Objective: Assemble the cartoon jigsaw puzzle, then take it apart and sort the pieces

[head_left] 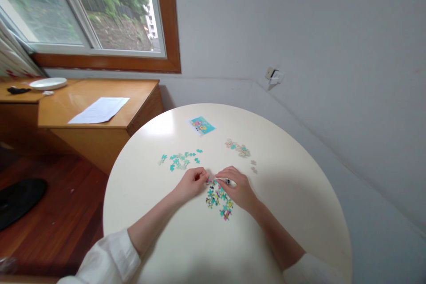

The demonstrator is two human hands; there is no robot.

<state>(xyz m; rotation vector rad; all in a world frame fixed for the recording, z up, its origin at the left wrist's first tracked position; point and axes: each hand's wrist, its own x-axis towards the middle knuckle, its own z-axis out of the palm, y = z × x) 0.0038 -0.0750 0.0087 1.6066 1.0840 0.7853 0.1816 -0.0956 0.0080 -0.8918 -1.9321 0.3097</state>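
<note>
On the round cream table (282, 213) my left hand (191, 183) and my right hand (237, 187) rest close together, fingertips nearly meeting. Both pinch small jigsaw pieces (210, 180) at the top of a colourful pile of pieces (218, 199). The right hand's fingers also lie over a joined strip of pieces (229, 182). A group of teal pieces (181, 160) lies beyond the left hand. A pale, pinkish group of pieces (238, 148) lies beyond the right hand. A small reference picture card (202, 125) lies further back.
A wooden desk (100, 128) stands to the left with a sheet of paper (99, 110) and a white plate (48, 83). Behind it is a window (86, 9). A black round object (18, 199) lies on the wooden floor. A wall socket (274, 75) sits at the right.
</note>
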